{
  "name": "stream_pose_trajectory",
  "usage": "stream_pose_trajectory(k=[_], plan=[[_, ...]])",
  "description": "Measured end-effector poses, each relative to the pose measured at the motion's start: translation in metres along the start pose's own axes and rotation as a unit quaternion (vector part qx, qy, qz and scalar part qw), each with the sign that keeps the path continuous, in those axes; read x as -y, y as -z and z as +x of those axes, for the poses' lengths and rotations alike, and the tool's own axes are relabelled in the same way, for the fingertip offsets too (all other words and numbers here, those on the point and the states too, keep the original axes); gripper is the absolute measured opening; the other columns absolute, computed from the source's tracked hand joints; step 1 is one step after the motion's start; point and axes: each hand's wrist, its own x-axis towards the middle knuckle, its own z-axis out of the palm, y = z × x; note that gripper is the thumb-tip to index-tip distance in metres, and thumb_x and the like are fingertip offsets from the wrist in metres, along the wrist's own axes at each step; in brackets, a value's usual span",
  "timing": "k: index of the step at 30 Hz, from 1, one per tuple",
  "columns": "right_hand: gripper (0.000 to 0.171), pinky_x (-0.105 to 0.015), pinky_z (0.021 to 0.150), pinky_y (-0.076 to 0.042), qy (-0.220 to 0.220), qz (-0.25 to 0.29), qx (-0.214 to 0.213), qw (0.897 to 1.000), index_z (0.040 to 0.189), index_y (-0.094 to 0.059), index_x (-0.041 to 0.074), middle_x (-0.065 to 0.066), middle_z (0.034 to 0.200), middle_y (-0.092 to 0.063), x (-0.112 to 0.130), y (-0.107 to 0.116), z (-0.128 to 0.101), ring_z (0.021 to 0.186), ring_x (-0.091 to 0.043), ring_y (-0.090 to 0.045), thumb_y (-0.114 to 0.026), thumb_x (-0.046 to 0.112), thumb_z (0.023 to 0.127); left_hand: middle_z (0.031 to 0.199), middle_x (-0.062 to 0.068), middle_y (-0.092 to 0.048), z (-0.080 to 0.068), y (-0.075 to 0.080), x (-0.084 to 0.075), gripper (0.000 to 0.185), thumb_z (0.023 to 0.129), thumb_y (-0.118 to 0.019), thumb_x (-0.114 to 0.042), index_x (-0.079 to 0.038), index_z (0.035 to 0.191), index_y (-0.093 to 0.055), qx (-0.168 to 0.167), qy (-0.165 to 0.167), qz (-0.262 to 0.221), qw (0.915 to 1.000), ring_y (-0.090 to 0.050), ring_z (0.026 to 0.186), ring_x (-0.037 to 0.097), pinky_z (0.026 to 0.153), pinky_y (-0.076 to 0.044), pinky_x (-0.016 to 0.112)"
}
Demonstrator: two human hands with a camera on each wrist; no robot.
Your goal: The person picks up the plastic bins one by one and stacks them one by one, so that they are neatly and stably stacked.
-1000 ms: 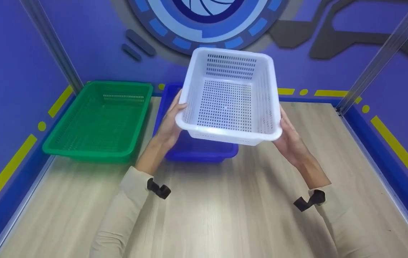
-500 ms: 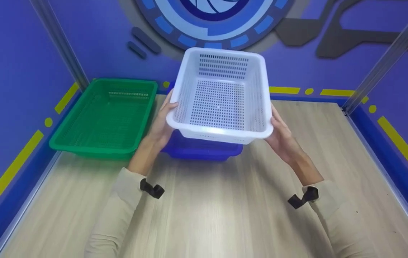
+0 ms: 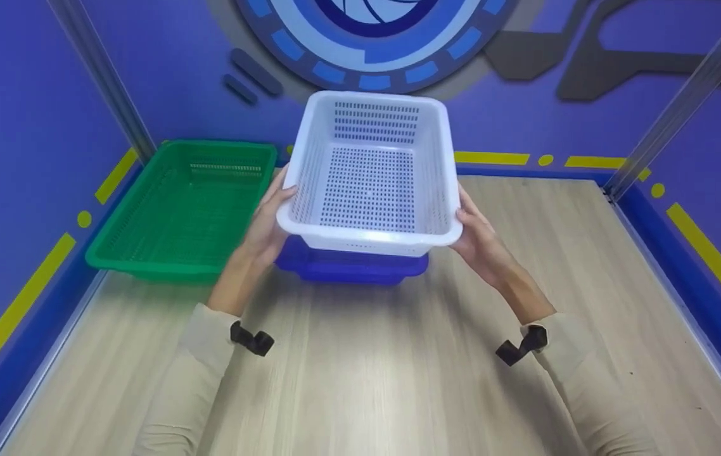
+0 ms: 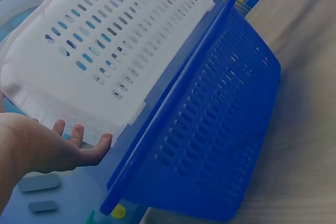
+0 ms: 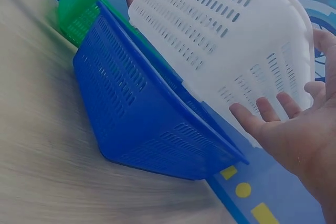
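Note:
A white perforated basket (image 3: 367, 183) hangs in the air, tilted a little toward me, just above a blue basket (image 3: 348, 267) that stands on the wooden table. My left hand (image 3: 264, 229) holds its left side, thumb on the rim and fingers underneath. My right hand (image 3: 481, 246) holds the right side the same way. In the left wrist view, my left hand (image 4: 52, 150) has its fingertips under the white basket (image 4: 105, 45), with the blue basket (image 4: 210, 129) just below. The right wrist view has my right hand (image 5: 294, 129) spread against the white basket (image 5: 226, 30) above the blue basket (image 5: 136, 114).
A green basket (image 3: 183, 209) stands at the back left beside the blue one, against the purple wall (image 3: 18, 114). The wooden table (image 3: 373, 380) has a blue raised border (image 3: 683, 266) on its sides. Metal posts stand at both back corners.
The white basket has moved left and down with both hands, and now sits close over the blue basket, hiding most of it.

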Motion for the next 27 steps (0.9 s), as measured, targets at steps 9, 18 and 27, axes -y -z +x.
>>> stream_pose_trajectory(k=[9, 18, 27], plan=[[0.064, -0.037, 0.112, -0.047, -0.017, 0.010, -0.001, 1.000, 0.165, -0.011, 0.033, -0.001, 0.174, -0.010, -0.008, -0.002, 0.005, 0.158, -0.037, -0.018, -0.039, 0.022, 0.110, 0.166, 0.014, -0.031, -0.002, 0.009, -0.001, 0.061, 0.106, -0.043, -0.013, -0.021, 0.164, -0.025, -0.022, 0.000, 0.012, 0.9997, -0.029, 0.153, 0.038, 0.126, -0.021, 0.051], [0.063, -0.053, 0.124, -0.029, -0.057, -0.050, -0.020, 0.997, 0.165, -0.013, 0.036, 0.005, 0.173, -0.015, -0.019, 0.002, 0.006, 0.158, -0.028, -0.023, -0.040, 0.023, 0.110, 0.170, -0.002, -0.026, -0.007, 0.021, 0.006, 0.061, 0.107, -0.046, -0.016, -0.025, 0.163, -0.026, -0.028, 0.013, 0.030, 0.9991, -0.029, 0.154, 0.033, 0.127, -0.020, 0.048], [0.064, -0.048, 0.125, -0.029, -0.066, -0.091, -0.036, 0.993, 0.165, -0.016, 0.031, 0.004, 0.172, -0.019, -0.024, 0.005, 0.003, 0.156, -0.025, -0.027, -0.045, 0.025, 0.109, 0.163, 0.012, -0.038, -0.008, 0.030, 0.007, 0.060, 0.105, -0.051, -0.016, -0.027, 0.161, -0.032, -0.036, 0.047, 0.064, 0.9962, -0.036, 0.150, 0.037, 0.122, -0.030, 0.050]])
